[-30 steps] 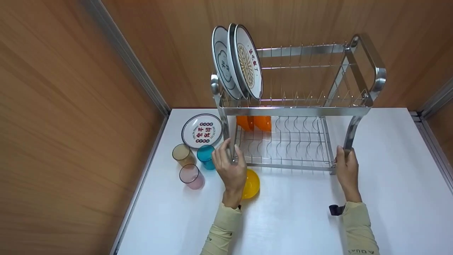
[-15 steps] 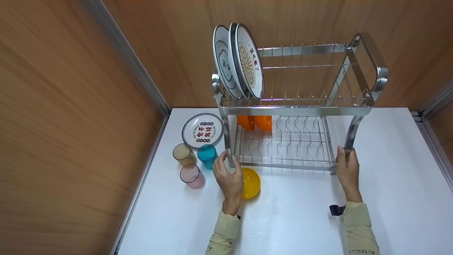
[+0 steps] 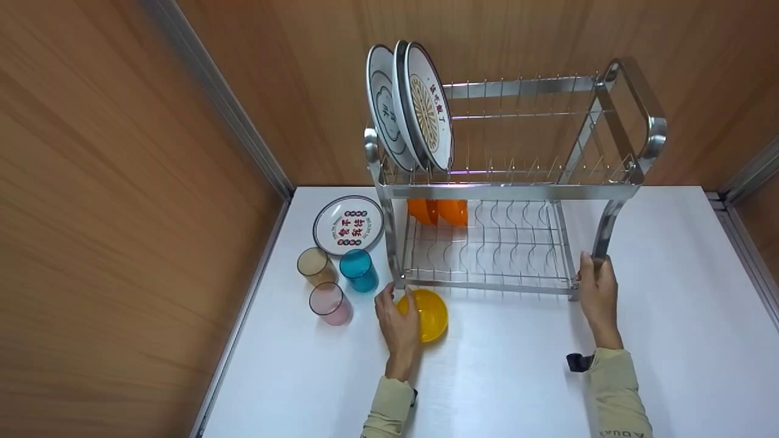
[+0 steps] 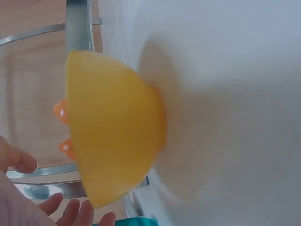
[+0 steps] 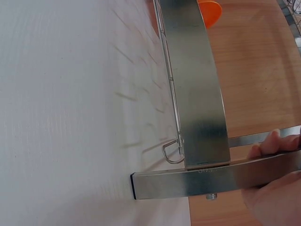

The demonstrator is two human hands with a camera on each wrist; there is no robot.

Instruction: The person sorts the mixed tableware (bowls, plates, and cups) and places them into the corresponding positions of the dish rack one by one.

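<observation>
A yellow bowl (image 3: 434, 315) stands upright on the white table in front of the metal dish rack (image 3: 511, 191). My left hand (image 3: 400, 330) is at the bowl's left side in the head view, thumb and fingers spread apart. From the left wrist, the bowl (image 4: 115, 125) fills the middle, with the thumb and fingertips of my left hand (image 4: 21, 202) near its rim. My right hand (image 3: 599, 301) grips the rack's front right leg, low down. In the right wrist view its fingers (image 5: 275, 143) curl round that leg (image 5: 207, 181).
Large plates (image 3: 429, 112) lean upright at the rack's upper left. Orange bowls (image 3: 453, 212) sit on the lower tier. Left of the rack are a small plate (image 3: 328, 228), a teal cup (image 3: 360, 277), a brown cup (image 3: 317, 269) and a pink cup (image 3: 332, 306). A wooden wall (image 3: 517, 36) stands behind.
My left hand has come away from the rack's front left leg and moved down toward the yellow bowl. My right hand has stayed on the right leg.
</observation>
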